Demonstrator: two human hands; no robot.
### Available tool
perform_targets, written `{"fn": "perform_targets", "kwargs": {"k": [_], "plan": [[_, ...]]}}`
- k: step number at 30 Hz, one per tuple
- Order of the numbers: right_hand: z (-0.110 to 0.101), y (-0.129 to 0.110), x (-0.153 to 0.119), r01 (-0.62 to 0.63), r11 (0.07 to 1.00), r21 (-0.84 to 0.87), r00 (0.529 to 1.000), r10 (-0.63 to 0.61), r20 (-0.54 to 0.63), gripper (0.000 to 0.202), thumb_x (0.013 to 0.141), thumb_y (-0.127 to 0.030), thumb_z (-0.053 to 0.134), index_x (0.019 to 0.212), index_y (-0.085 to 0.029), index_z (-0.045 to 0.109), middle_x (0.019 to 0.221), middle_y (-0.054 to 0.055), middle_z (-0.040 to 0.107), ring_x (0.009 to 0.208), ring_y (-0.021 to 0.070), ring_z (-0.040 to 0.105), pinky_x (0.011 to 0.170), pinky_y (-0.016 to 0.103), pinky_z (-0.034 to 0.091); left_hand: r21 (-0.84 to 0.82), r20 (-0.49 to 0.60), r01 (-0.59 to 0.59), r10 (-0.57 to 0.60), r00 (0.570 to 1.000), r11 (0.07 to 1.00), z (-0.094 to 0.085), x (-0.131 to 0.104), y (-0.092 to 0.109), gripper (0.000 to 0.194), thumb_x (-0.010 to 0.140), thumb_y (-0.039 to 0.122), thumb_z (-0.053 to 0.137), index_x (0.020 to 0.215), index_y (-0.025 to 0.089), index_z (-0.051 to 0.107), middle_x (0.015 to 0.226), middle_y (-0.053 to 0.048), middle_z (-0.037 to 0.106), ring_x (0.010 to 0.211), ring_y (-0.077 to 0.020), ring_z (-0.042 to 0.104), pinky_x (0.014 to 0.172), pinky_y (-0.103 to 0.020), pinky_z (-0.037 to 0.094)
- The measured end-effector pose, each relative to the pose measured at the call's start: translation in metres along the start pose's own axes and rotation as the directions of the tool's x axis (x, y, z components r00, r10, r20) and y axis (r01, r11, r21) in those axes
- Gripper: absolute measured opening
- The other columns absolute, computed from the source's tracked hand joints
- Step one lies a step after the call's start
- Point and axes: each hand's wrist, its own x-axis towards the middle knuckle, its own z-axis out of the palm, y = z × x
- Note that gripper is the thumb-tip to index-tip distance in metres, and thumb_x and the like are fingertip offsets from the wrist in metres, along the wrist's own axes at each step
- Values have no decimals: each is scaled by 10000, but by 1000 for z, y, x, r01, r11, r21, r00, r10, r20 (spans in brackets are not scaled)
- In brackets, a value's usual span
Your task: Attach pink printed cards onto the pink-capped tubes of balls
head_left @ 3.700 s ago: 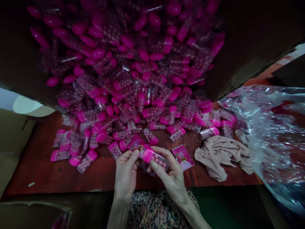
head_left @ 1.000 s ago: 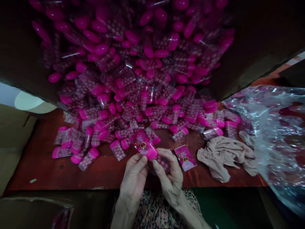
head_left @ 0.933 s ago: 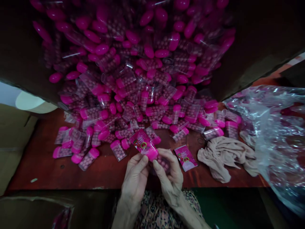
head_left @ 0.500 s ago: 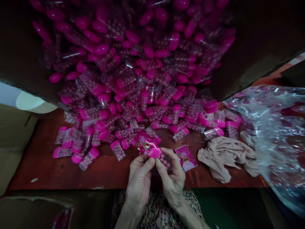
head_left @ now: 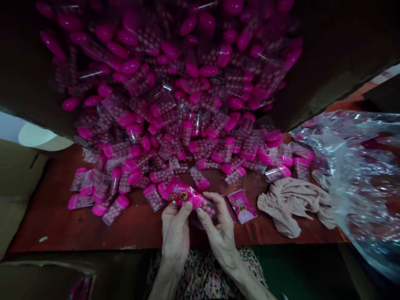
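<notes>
Near the table's front edge, my left hand (head_left: 175, 229) is closed, its thumb and fingers pinching a printed pink plastic sleeve (head_left: 178, 191) beside a pink cap. That cap belongs to a clear container of small pink balls (head_left: 208, 209), which my right hand (head_left: 221, 228) grips between thumb and fingers. Sleeve and container meet between the two thumbs; whether the sleeve goes around the cap I cannot tell. Just right of my right hand lie flat printed sleeves (head_left: 243, 207). A loose capped container (head_left: 199, 178) rests on the table beyond my hands.
A large heap of pink-capped containers (head_left: 175, 104) spills from a dark box onto the red-brown table (head_left: 140, 227). To the right lie a crumpled beige cloth (head_left: 290, 202) and a clear plastic bag (head_left: 362, 179). A cardboard box (head_left: 18, 179) stands at the left.
Both hands have shifted slightly left with the sleeve and container, which now lie more level. More of the loose container beyond them and of the flat sleeves at the right shows.
</notes>
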Motion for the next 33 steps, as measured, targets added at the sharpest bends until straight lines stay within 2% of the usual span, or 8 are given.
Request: {"fn": "perform_targets", "kwargs": {"k": [4,9,14,17,20,26,30,33], "plan": [[0,0,-2,-3,992,-127,998,11,67,205,849,-314,554,1040,-241,540,892,1,624,768,144,589,677,235,467,12,29,-8,8,1000,1000,-2,2,0,177,576,217,770,722,160,688,663,-17,693,632,-153,626,680,-282,497],[0,-2,-8,60,966,-251,997,-48,52,112,869,-280,513,962,-221,532,730,-28,601,611,116,552,558,205,418,7,75,36,-36,997,999,-5,1,-3,147,605,210,758,717,150,685,658,-7,681,596,-108,589,641,-224,470],[-2,-4,-5,41,969,-244,996,-21,82,134,866,-304,511,965,-216,530,752,-21,610,632,123,555,580,210,419,19,127,62,-64,990,998,-10,3,-2,171,588,223,772,724,153,696,664,-14,683,624,-124,600,657,-235,476],[-4,-8,-2,-14,983,-186,986,45,162,159,867,-342,512,964,-217,525,764,-23,608,651,119,555,582,202,417,32,78,20,-22,997,999,-11,5,3,181,576,219,779,727,157,699,653,-8,682,614,-123,600,657,-238,480],[-4,-12,-2,9,980,-199,968,41,247,155,870,-337,514,972,-219,513,746,-33,591,637,109,543,569,192,404,31,1,5,-5,1000,999,-10,4,7,142,580,193,773,686,152,688,633,-2,676,587,-108,585,653,-232,479],[-4,-13,-8,33,949,-314,978,34,204,139,875,-310,501,975,-215,515,728,-28,579,610,115,526,565,209,387,-23,6,84,-84,996,996,-8,-4,-2,153,581,230,773,658,136,679,587,0,642,538,-89,549,581,-204,460],[-5,-17,-5,-23,972,-235,969,80,235,135,865,-313,516,951,-209,529,723,-30,560,623,109,508,567,204,381,-20,25,105,-104,994,994,-13,-2,0,192,572,246,778,698,134,685,621,-15,652,574,-109,575,611,-227,477],[-4,-18,-2,-165,985,-54,931,174,321,149,845,-347,551,881,-204,528,667,-54,499,563,78,458,511,184,358,-17,-6,55,-56,998,998,-15,0,7,233,555,276,786,714,134,691,636,-26,661,586,-132,596,622,-257,496]]}}
